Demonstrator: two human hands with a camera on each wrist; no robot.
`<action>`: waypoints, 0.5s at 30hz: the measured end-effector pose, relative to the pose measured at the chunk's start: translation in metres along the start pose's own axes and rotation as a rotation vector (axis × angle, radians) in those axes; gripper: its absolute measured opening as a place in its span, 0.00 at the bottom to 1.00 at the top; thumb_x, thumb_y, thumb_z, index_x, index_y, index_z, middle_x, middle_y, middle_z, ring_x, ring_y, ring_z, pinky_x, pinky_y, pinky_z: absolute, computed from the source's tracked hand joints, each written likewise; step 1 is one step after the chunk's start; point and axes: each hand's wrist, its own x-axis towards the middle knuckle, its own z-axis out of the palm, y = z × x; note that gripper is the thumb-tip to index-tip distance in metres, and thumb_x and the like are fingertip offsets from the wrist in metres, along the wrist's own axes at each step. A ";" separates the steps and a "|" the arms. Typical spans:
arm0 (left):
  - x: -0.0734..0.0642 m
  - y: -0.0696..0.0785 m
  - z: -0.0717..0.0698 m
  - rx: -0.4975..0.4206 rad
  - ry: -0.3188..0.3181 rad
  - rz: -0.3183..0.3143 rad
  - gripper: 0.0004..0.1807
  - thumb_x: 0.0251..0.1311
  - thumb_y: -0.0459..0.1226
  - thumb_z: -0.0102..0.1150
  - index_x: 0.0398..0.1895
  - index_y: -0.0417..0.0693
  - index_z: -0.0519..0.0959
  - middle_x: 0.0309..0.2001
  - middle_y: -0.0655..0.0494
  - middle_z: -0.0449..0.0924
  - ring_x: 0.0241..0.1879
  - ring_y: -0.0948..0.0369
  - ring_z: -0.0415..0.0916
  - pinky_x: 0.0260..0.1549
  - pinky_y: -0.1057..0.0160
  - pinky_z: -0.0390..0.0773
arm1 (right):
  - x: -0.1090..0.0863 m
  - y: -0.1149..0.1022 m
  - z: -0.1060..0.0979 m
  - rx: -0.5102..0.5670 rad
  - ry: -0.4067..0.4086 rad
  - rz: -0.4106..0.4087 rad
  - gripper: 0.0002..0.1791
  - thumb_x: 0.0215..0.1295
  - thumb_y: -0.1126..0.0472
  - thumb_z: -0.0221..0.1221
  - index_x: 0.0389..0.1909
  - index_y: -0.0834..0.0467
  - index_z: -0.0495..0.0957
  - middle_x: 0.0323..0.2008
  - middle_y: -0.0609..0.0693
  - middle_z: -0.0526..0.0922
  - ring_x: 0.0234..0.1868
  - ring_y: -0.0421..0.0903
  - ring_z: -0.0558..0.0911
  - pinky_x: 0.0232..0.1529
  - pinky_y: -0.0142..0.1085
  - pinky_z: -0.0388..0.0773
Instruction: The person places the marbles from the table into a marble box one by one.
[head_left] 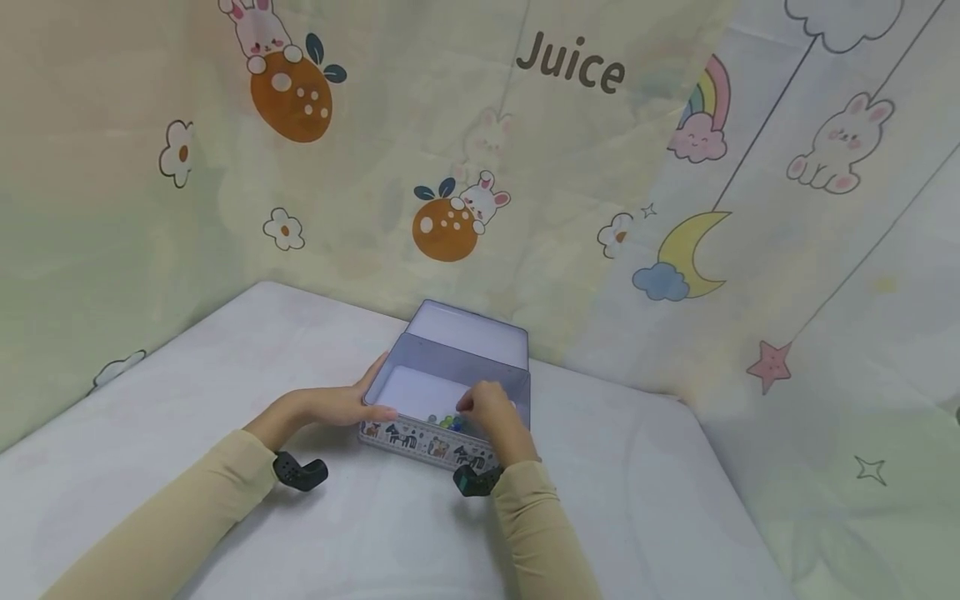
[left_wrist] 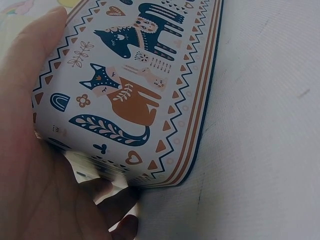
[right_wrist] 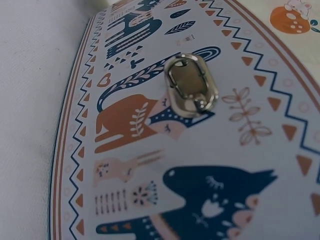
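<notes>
An open hinged box [head_left: 420, 447] with printed animals stands on the table, its lid [head_left: 472, 332] tipped back toward the wall. Several small marbles [head_left: 447, 422], green, blue and clear, lie inside near the front wall. My left hand [head_left: 341, 406] grips the box's front left corner, thumb over the rim; the left wrist view shows fingers [left_wrist: 117, 207] around its side. Over the front rim reaches my right hand [head_left: 495, 417], fingers curled down close to the marbles; I cannot tell whether it pinches one. The right wrist view shows a metal clasp [right_wrist: 191, 85] on the patterned front.
A white cloth covers the table [head_left: 315, 533]. Right behind the box hangs a printed fabric wall [head_left: 360, 192] with rabbits, oranges and flowers. Both wrists wear black devices, such as the left one [head_left: 300, 472].
</notes>
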 end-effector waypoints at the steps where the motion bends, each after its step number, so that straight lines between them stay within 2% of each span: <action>1: 0.000 0.000 0.000 -0.001 0.002 0.003 0.58 0.52 0.62 0.52 0.63 0.68 0.14 0.70 0.48 0.15 0.69 0.43 0.27 0.62 0.37 0.37 | 0.000 0.000 0.000 -0.006 -0.003 -0.004 0.07 0.54 0.65 0.61 0.32 0.51 0.83 0.33 0.46 0.83 0.39 0.45 0.80 0.44 0.40 0.77; 8: 0.001 -0.002 0.001 -0.003 0.005 0.014 0.58 0.52 0.61 0.52 0.64 0.68 0.14 0.70 0.48 0.16 0.69 0.44 0.27 0.63 0.38 0.38 | 0.001 0.000 0.003 -0.051 -0.023 -0.012 0.07 0.54 0.64 0.61 0.31 0.49 0.84 0.33 0.46 0.84 0.41 0.46 0.80 0.45 0.41 0.77; 15: 0.000 -0.001 0.001 -0.010 -0.003 -0.001 0.57 0.54 0.59 0.52 0.64 0.66 0.15 0.70 0.47 0.17 0.69 0.43 0.28 0.62 0.37 0.38 | 0.001 0.000 0.003 -0.052 -0.056 -0.026 0.06 0.53 0.63 0.62 0.29 0.50 0.84 0.30 0.46 0.83 0.37 0.44 0.80 0.42 0.38 0.77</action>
